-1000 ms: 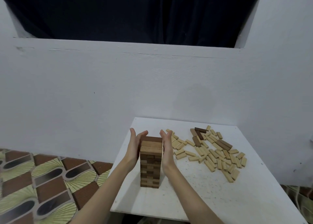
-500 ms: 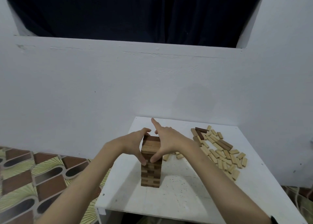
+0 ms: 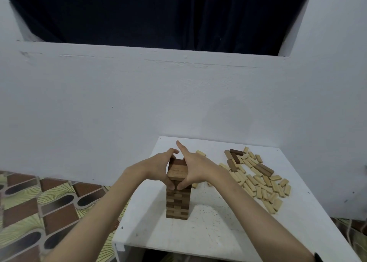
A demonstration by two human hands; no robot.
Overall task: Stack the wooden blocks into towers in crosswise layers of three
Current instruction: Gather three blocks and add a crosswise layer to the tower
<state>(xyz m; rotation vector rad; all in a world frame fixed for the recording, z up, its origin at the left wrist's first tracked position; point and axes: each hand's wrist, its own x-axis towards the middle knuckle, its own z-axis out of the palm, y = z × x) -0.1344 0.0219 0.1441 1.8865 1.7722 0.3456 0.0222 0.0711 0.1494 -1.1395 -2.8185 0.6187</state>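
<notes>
On white table [image 3: 218, 232]: both hands clasp tower [image 3: 177, 198] top; no writing legible.

White wall [image 3: 99, 103], dark curtain [image 3: 158, 13], patterned floor [image 3: 29, 206], white table [image 3: 218, 232]

1. tower [image 3: 177, 200] stands upright on the white table [image 3: 218, 232].
2. left hand [image 3: 156, 169] and right hand [image 3: 195, 167] grip its top layers from opposite sides.
3. loose blocks [image 3: 258, 180] lie scattered to the right.
</notes>
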